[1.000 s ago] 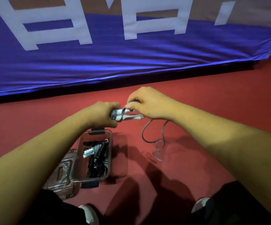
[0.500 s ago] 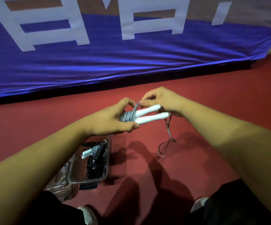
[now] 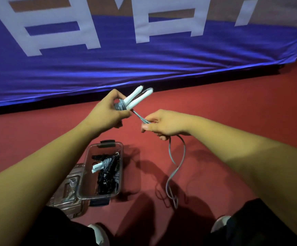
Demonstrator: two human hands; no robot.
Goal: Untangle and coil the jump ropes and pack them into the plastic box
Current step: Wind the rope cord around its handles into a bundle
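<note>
The left hand (image 3: 106, 112) gripped the jump rope (image 3: 120, 106) at its wound turns, white handles (image 3: 135, 98) sticking up, beyond the plastic box (image 3: 89, 185). The right hand (image 3: 163, 124) pinched the grey cord (image 3: 175, 166); slack tail hung to the floor (image 3: 233, 139) right of the box. Judged light, limp, slick: hold the wraps firmly, feed the cord under tension or turns slip.

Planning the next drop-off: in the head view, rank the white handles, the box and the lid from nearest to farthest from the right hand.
From the right hand, which pinches the rope:
1. The handles, just up-left, in the left hand.
2. The box, on the floor, down-left.
3. The lid, beside the box, farthest left.
</note>
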